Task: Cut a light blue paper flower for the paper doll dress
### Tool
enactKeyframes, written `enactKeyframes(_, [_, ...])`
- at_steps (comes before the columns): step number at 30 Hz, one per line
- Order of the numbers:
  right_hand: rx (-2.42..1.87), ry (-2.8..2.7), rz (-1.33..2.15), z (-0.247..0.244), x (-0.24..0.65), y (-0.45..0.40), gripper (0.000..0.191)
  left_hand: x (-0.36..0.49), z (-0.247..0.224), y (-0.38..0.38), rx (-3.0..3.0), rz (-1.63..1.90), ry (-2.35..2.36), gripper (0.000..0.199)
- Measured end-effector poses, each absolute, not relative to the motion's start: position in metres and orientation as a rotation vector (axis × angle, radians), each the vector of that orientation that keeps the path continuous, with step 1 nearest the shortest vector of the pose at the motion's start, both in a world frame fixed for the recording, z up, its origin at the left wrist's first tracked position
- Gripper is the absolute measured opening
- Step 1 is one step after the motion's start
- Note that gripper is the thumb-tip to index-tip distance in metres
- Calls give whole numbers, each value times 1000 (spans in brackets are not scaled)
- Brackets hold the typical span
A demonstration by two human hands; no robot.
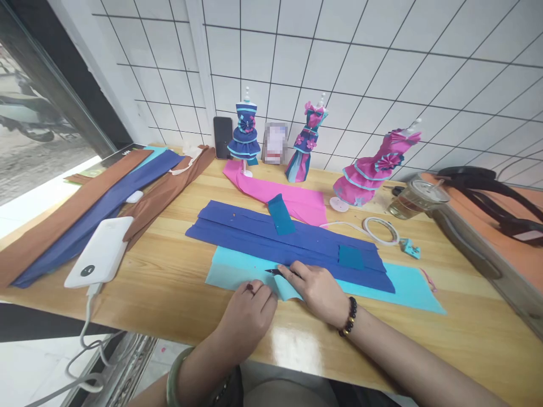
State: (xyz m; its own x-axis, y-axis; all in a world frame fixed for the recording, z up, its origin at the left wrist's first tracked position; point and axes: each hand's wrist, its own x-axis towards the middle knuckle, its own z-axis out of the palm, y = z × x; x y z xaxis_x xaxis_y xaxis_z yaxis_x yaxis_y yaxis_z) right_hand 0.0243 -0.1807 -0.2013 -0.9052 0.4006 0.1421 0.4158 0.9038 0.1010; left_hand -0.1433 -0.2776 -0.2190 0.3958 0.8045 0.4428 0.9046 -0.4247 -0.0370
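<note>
A light blue sheet of crepe paper [237, 265] lies along the front of the table, partly beneath a folded dark blue sheet [250, 229]. My left hand [248, 314] is closed in a pinch at its near edge, with the fingertips on the paper. Beside it, my right hand [318, 291] is closed around what looks like small dark scissors [272, 272]; only the pointed blades show, as the fingers hide the rest. A loose flap of the light blue paper [286, 288] rises between both hands. Two teal pieces [280, 215] rest on the dark blue sheet.
Behind stand three small dress forms in paper dresses [245, 133], near a pink sheet [297, 198] and a dark phone [223, 137]. Left are brown and blue strips [80, 209] and a white power bank [99, 251]. Right are a coiled white cord [382, 232] and a lidded drink cup [416, 198].
</note>
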Motion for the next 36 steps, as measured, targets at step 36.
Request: enactKeyframes(36, [-713,-2943,-155,-195,26,-184,37,-144,-212,-277,-2397,-625,-1495,26])
